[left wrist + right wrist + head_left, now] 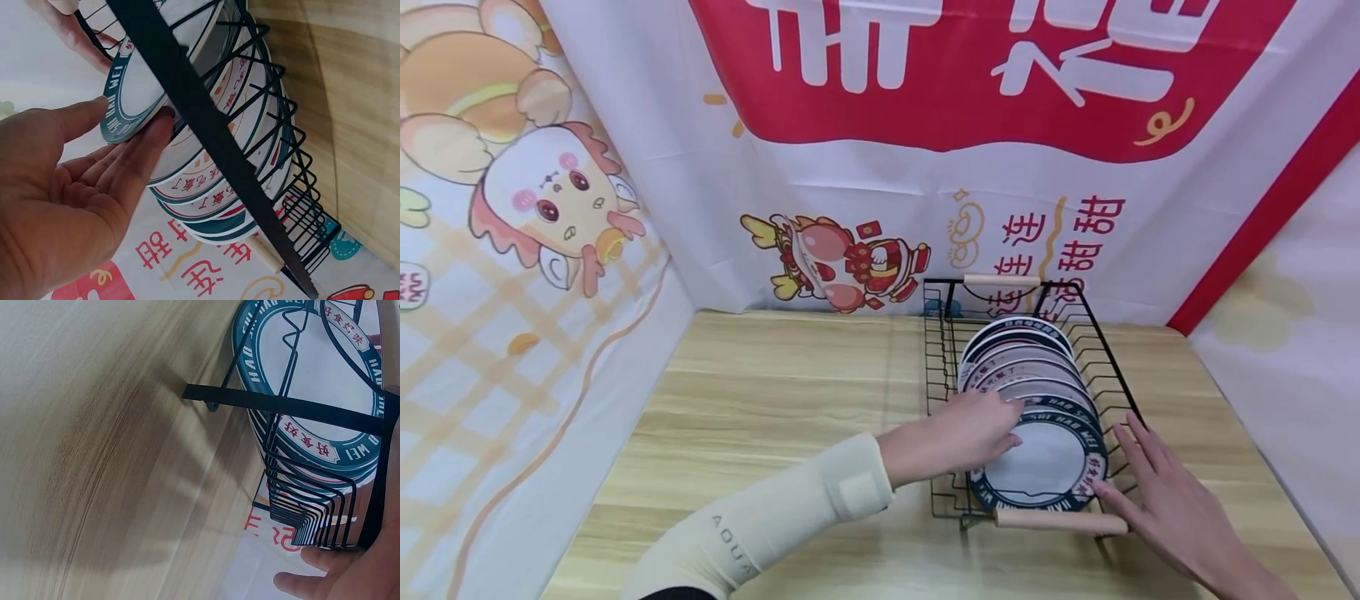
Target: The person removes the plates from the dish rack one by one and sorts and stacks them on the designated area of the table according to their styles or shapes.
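A black wire dish rack (943,367) holds several round plates standing in a row, one behind another. Foremost is a white plate (1037,458) with a dark green lettered rim. My left hand (966,433) reaches in from the left and pinches this plate at its upper rim; the left wrist view shows the thumb (84,122) in front and fingers behind. My right hand (1180,500) lies along the rack's right side, fingers extended at the top rail and thumb close to the plate's lower right rim. In the right wrist view its fingertips (300,584) show beside the wires.
Wooden handles sit at both ends of the rack, the near one (1060,522) in front of the foremost plate. The rack stands on a wood-grain table (790,392). A printed cloth (850,192) hangs behind it, and similar cloth lines both sides.
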`<action>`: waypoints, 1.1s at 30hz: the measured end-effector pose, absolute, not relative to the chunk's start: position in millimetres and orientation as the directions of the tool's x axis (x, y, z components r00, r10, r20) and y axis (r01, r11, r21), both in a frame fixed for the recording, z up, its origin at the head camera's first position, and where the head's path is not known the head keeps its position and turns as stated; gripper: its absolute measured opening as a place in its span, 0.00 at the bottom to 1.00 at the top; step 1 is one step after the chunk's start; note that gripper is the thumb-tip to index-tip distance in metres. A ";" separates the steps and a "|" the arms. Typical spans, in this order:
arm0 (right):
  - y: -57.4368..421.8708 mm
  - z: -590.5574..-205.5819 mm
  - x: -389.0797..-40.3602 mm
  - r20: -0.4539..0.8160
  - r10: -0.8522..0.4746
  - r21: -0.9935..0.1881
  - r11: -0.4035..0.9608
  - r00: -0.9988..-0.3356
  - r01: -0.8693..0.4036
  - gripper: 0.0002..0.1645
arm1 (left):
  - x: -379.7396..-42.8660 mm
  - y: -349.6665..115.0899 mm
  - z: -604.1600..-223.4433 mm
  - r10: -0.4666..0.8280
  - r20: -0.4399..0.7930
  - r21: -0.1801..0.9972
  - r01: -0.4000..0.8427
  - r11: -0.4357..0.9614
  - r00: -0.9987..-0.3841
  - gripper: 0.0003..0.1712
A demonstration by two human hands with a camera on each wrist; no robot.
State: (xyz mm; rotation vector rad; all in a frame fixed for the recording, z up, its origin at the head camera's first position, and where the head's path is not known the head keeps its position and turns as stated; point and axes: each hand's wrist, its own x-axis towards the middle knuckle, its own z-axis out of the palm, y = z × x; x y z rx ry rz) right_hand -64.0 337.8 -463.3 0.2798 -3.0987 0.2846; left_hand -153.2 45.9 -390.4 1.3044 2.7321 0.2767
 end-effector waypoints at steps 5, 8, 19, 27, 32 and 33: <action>337.6 -463.5 -64.9 0.010 -0.167 -0.172 0.971 -0.986 -0.166 0.59 | -156.5 54.5 -387.9 0.787 -0.023 0.202 0.768 0.608 -0.617 0.12; 338.6 -464.5 -64.8 0.042 -0.173 -0.176 0.968 -0.984 -0.177 0.58 | -157.7 59.0 -388.8 0.794 -0.014 0.172 0.781 0.600 -0.607 0.09; 338.1 -465.9 -64.0 0.033 -0.168 -0.177 0.969 -0.985 -0.171 0.57 | -160.4 61.2 -394.5 0.796 -0.043 0.188 0.778 0.600 -0.604 0.12; 337.4 -465.9 -65.6 0.020 -0.161 -0.160 0.974 -0.987 -0.162 0.59 | -156.6 57.8 -394.8 0.796 -0.019 0.225 0.774 0.592 -0.604 0.10; 338.4 -466.8 -64.9 0.043 -0.172 -0.170 0.969 -0.984 -0.177 0.59 | -152.4 54.6 -390.8 0.786 -0.001 0.214 0.768 0.604 -0.618 0.13; 338.5 -467.1 -64.6 0.049 -0.174 -0.172 0.968 -0.983 -0.180 0.59 | -151.8 53.3 -389.5 0.784 0.006 0.212 0.767 0.606 -0.621 0.13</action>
